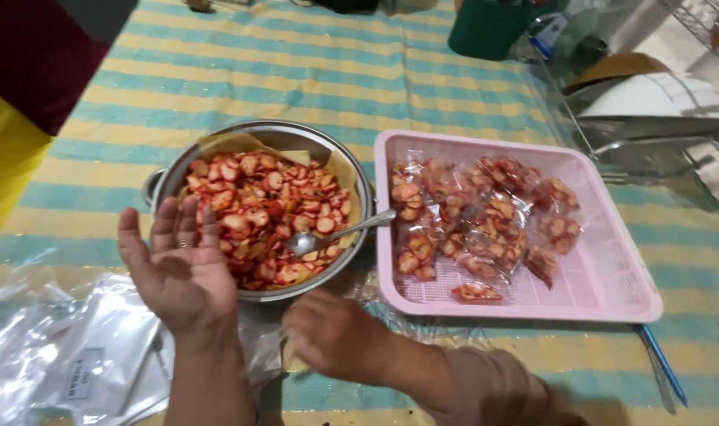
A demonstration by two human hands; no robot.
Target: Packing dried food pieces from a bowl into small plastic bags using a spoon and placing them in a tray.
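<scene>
left hand [182, 272] was raised palm up, fingers spread wide, holding nothing, over near rim of metal bowl [164, 183] full of red-edged slices [268, 213]. spoon [328, 237] rested in bowl. right hand [336, 335] was curled low before bowl; grip couldn't be told. pink tray [612, 276] with filled bags [478, 217] sat beside. empty plastic bags [52, 355] lay left.

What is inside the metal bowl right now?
The bowl holds red and cream chips, a spoon resting on them, and paper lining along the rim. The left hand covers the near-left part; the bottom is hidden under the chips.
</scene>
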